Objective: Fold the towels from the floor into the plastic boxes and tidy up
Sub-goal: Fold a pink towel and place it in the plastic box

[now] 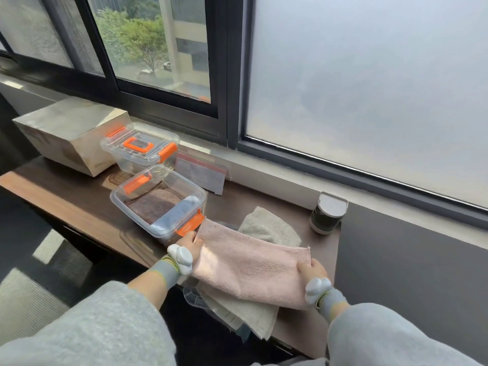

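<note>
A pink towel (250,262) lies folded across a beige towel (266,228) on the dark wooden counter (79,204). My left hand (188,245) grips the pink towel's left edge, and my right hand (313,269) pinches its right edge. Just left of the towel stands an open clear plastic box (158,204) with orange latches, holding a brown towel and a blue one. Behind it sits a second clear box (140,149) with its lid shut and an orange handle. A clear lid (195,299) pokes out from under the towels at the counter's front edge.
A cardboard box (68,133) stands at the counter's left end. A flat plastic sleeve (200,171) leans against the window ledge. A small grey and dark container (327,212) sits at the right. Windows run along the back; carpeted floor lies to the left.
</note>
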